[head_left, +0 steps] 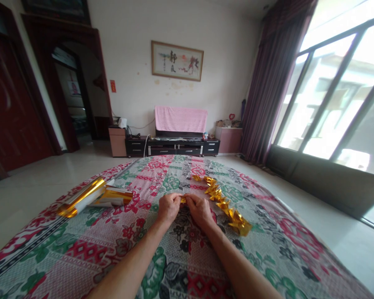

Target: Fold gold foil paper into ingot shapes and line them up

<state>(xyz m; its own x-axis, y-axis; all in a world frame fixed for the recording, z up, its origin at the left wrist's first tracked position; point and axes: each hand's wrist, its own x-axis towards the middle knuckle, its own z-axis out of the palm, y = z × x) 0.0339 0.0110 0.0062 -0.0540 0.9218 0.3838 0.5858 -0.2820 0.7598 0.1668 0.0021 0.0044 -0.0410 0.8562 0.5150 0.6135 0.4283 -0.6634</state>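
My left hand (169, 207) and my right hand (199, 209) meet over the middle of the flowered cloth. Between their thumbs and fingers shows a small piece of gold foil paper (183, 199), pinched from both sides and mostly covered by the fingers. To the right of my right hand, a row of folded gold foil pieces (223, 204) runs from the far side toward me. On the left lie sheets of gold foil paper (84, 196) with white backs, partly curled and overlapping, apart from both hands.
The patterned cloth (121, 253) covers a broad surface with a rounded far edge. Beyond it stands a low black cabinet (165, 150) with a pink cloth (181, 119) draped over something on top. Tall windows (336, 91) and a purple curtain (264, 87) are at the right, doorways at the left.
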